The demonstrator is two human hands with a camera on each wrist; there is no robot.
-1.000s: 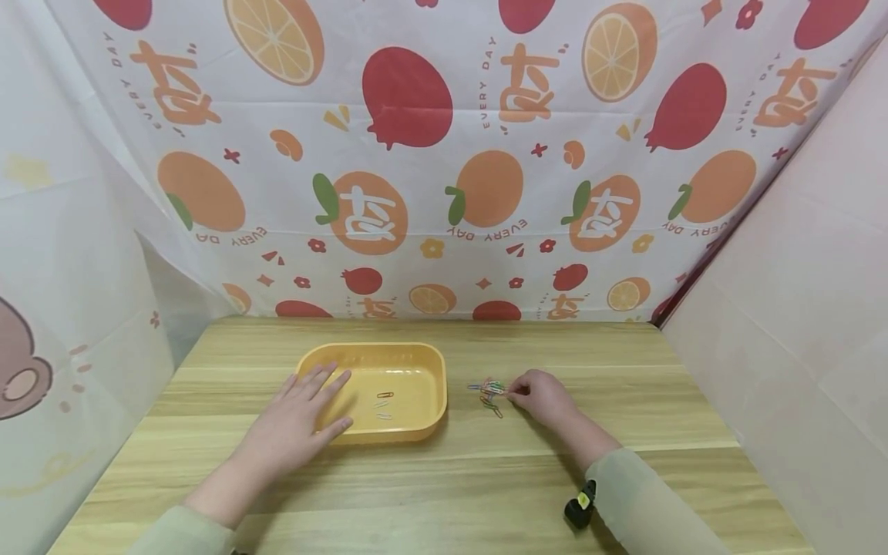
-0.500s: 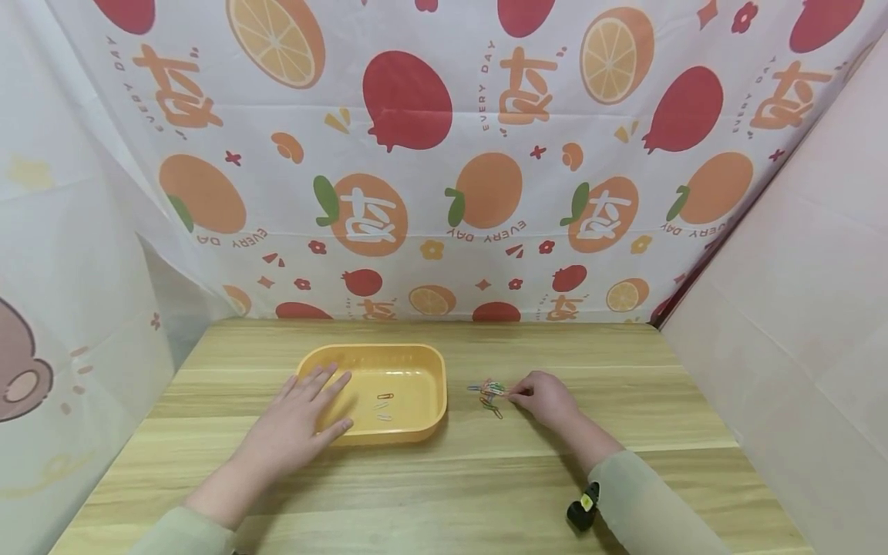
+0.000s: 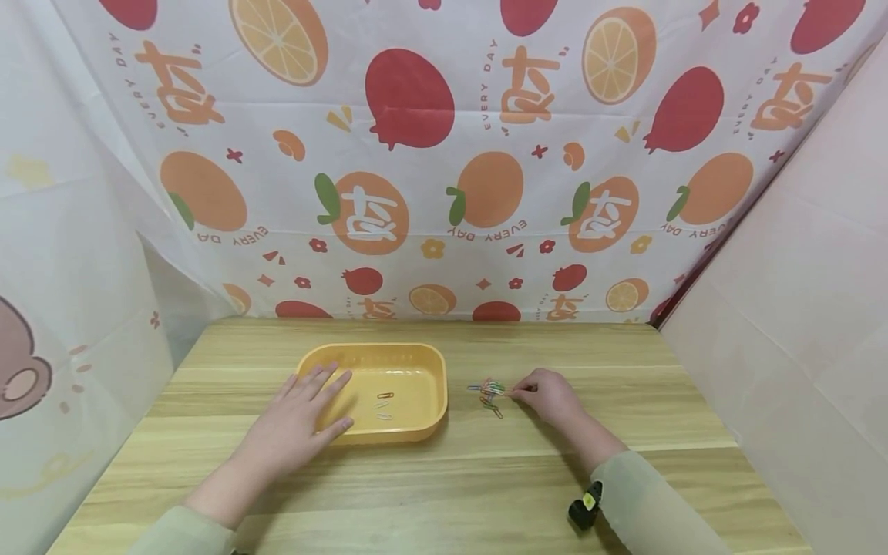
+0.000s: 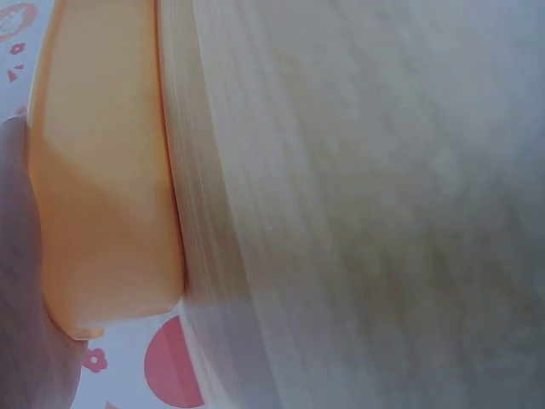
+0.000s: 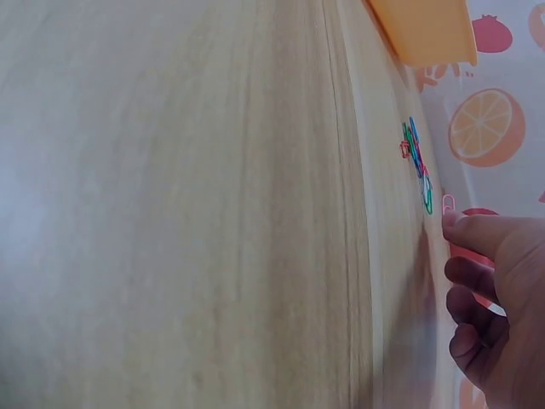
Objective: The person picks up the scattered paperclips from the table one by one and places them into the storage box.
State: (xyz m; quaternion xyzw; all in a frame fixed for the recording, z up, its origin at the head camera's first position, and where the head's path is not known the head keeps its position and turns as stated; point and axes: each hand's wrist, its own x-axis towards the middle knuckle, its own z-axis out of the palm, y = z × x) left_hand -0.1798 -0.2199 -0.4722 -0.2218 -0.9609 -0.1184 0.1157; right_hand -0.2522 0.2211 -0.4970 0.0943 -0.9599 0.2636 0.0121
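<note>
- The paper clips [image 3: 489, 395] are a small loose heap of thin coloured wire loops (green, blue, red and pink can be told apart) lying on the wooden worktop [image 3: 444, 493], just to the right of the yellow tray [image 3: 423, 362] and a little nearer the far edge than the near one.
- In the right wrist view the heap [image 5: 417, 166] strings out in a short line along the wood grain, and a single pink clip [image 5: 448, 204] lies at its end, right at the fingertip.
- The right hand [image 3: 548, 395] rests on the worktop beside the heap, fingers curled and thumb and forefinger drawn together at that pink clip; whether the clip is really pinched or only touched cannot be made out.
- The left hand [image 3: 298, 420] lies flat with straight, spread fingers over the tray's left rim, gripping nothing.
- Two more clips [image 3: 382, 406] lie on the tray floor, one darker and one pale, each with its long axis roughly parallel to the worktop's front edge.
- The single clips in the heap are too small and tangled in the head view to give each a direction.
- The left wrist view is blurred: only the tray's outer wall [image 4: 102, 187], a strip of wood and the edge of the hand show (the tray's inside is hidden there).
- A small black band with a yellow mark [image 3: 581, 509] sits at the right sleeve, which the bottom of the frame cuts off.
</note>
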